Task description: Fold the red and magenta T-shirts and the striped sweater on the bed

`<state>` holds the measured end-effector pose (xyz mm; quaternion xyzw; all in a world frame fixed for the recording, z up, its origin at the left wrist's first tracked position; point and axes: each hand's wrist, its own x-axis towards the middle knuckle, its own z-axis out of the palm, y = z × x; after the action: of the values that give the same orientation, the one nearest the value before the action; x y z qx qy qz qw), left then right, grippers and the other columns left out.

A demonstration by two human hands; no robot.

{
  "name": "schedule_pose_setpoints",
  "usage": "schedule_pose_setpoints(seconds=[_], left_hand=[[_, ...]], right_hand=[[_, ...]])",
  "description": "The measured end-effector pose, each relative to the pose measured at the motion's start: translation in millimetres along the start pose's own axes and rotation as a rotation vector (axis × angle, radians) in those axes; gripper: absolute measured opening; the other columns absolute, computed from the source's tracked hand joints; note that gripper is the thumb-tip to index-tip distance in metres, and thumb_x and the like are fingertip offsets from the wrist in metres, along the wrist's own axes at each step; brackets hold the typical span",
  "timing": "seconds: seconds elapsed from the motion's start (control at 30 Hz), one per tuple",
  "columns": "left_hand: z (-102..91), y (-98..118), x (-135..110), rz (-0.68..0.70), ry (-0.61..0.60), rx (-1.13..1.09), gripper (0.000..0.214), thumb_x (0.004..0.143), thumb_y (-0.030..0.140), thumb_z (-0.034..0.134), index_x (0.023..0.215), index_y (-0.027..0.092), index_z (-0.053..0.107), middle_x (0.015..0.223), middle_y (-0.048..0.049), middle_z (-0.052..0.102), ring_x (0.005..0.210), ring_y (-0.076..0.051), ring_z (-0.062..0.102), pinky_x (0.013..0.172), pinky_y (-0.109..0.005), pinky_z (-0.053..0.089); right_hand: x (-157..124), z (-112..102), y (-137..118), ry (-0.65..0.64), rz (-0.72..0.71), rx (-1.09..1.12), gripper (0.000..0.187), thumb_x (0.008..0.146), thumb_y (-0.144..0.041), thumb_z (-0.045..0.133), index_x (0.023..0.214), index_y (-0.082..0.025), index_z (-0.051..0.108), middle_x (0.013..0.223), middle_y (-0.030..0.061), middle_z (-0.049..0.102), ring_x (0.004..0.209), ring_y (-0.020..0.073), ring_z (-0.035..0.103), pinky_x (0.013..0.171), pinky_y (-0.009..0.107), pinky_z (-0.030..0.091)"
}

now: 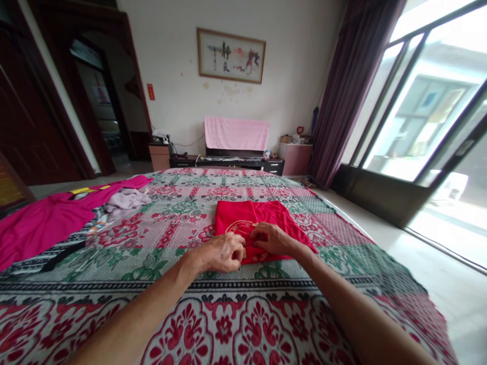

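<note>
A red garment with gold print lies partly folded on the patterned bedspread. Its left side forms a neat layered rectangle, while the right side spreads out loosely. My left hand is at the near left edge of the red garment, fingers curled closed on the fabric. Close beside it, my right hand pinches the fabric near the middle of the garment. The print is a round gold design with small lettering, partly covered by my hands. Whether it is a shirt cannot be made out.
To the left lie a magenta garment, a pale lilac cloth and black-and-white patterned fabric. Past the bed's far edge stands a low black cabinet with a pink towel over a screen. A purple curtain and glass doors are on the right.
</note>
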<state>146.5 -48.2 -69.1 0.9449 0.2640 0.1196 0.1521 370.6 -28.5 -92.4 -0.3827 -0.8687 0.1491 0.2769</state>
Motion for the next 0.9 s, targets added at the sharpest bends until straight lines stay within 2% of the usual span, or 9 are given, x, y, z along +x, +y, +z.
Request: schedule_pose_setpoints(seconds=[0.07, 0.13, 0.23, 0.43, 0.6, 0.7, 0.77, 0.87, 0.9], left_hand=[[-2.0, 0, -1, -0.023, -0.004, -0.092, 0.007, 0.065, 0.016, 0.056, 0.065, 0.016, 0.063, 0.082, -0.0012, 0.065, 0.070, -0.011, 0.055, 0.062, -0.020, 0.039], [-3.5, 0, -2, -0.098, 0.032, -0.178, 0.014, 0.070, 0.025, 0.058, 0.078, 0.017, 0.067, 0.079, -0.0010, 0.065, 0.067, -0.011, 0.055, 0.060, -0.019, 0.040], [-3.0, -2, -2, -0.207, 0.086, -0.188, 0.024, 0.075, 0.034, 0.057, 0.088, 0.017, 0.069, 0.073, -0.0013, 0.065, 0.063, -0.011, 0.055, 0.057, -0.020, 0.039], [1.8, -6, -1, -0.090, -0.001, -0.129, 0.022, 0.075, 0.026, 0.057, 0.084, 0.019, 0.075, 0.082, -0.0031, 0.068, 0.074, -0.012, 0.059, 0.068, -0.019, 0.041], [2.9, -7, -2, -0.077, -0.031, -0.103, 0.024, 0.076, 0.026, 0.056, 0.088, 0.022, 0.077, 0.081, -0.0032, 0.068, 0.073, -0.012, 0.058, 0.067, -0.019, 0.041], [3.1, -5, 0, -0.095, -0.004, -0.131, 0.023, 0.075, 0.025, 0.056, 0.085, 0.021, 0.076, 0.082, -0.0025, 0.069, 0.073, -0.011, 0.059, 0.066, -0.018, 0.041], [1.2, -7, 1, -0.180, 0.065, -0.129, 0.024, 0.074, 0.024, 0.054, 0.083, 0.019, 0.076, 0.078, -0.0020, 0.070, 0.070, -0.011, 0.059, 0.063, -0.018, 0.040], [-6.6, -18, -2, -0.453, 0.217, 0.005, 0.024, 0.073, 0.026, 0.051, 0.072, 0.016, 0.073, 0.065, -0.0020, 0.067, 0.061, -0.011, 0.057, 0.057, -0.019, 0.037], [-10.3, -22, -4, -0.549, 0.226, 0.043, 0.025, 0.073, 0.028, 0.051, 0.066, 0.015, 0.070, 0.059, -0.0023, 0.064, 0.058, -0.011, 0.056, 0.054, -0.019, 0.036]], right_hand=[[-1, -2, 1, -0.030, 0.042, 0.032, 0.016, 0.073, -0.014, 0.061, 0.087, -0.015, 0.068, 0.081, 0.0024, 0.063, 0.069, 0.0113, 0.056, 0.064, 0.023, 0.045], [-1, -5, 4, -0.086, 0.078, 0.067, 0.019, 0.073, -0.018, 0.063, 0.092, -0.016, 0.068, 0.085, 0.0023, 0.064, 0.072, 0.0116, 0.056, 0.065, 0.023, 0.046], [-2, -9, 7, -0.159, 0.113, 0.091, 0.025, 0.073, -0.024, 0.066, 0.097, -0.017, 0.067, 0.089, 0.0025, 0.064, 0.075, 0.0126, 0.056, 0.068, 0.024, 0.046], [-2, -13, 7, -0.200, 0.155, 0.100, 0.037, 0.066, -0.021, 0.071, 0.102, -0.016, 0.066, 0.098, 0.0044, 0.064, 0.083, 0.0155, 0.058, 0.074, 0.027, 0.048], [-1, -17, 1, -0.257, 0.163, 0.074, 0.044, 0.066, -0.027, 0.073, 0.107, -0.017, 0.064, 0.106, 0.0066, 0.063, 0.091, 0.0182, 0.057, 0.082, 0.030, 0.047], [-1, -18, -4, -0.268, 0.153, 0.007, 0.048, 0.064, -0.027, 0.075, 0.110, -0.018, 0.064, 0.108, 0.0066, 0.062, 0.094, 0.0190, 0.057, 0.084, 0.031, 0.047], [-1, -18, -7, -0.266, 0.132, -0.024, 0.047, 0.065, -0.027, 0.074, 0.110, -0.018, 0.065, 0.107, 0.0065, 0.062, 0.094, 0.0188, 0.057, 0.085, 0.031, 0.046], [-1, -18, -8, -0.232, 0.110, -0.017, 0.035, 0.070, -0.026, 0.068, 0.104, -0.019, 0.067, 0.103, 0.0059, 0.064, 0.090, 0.0176, 0.058, 0.081, 0.029, 0.047], [-1, -17, -9, -0.209, 0.121, -0.006, 0.029, 0.072, -0.024, 0.065, 0.100, -0.018, 0.068, 0.100, 0.0055, 0.066, 0.088, 0.0171, 0.059, 0.079, 0.029, 0.047]])
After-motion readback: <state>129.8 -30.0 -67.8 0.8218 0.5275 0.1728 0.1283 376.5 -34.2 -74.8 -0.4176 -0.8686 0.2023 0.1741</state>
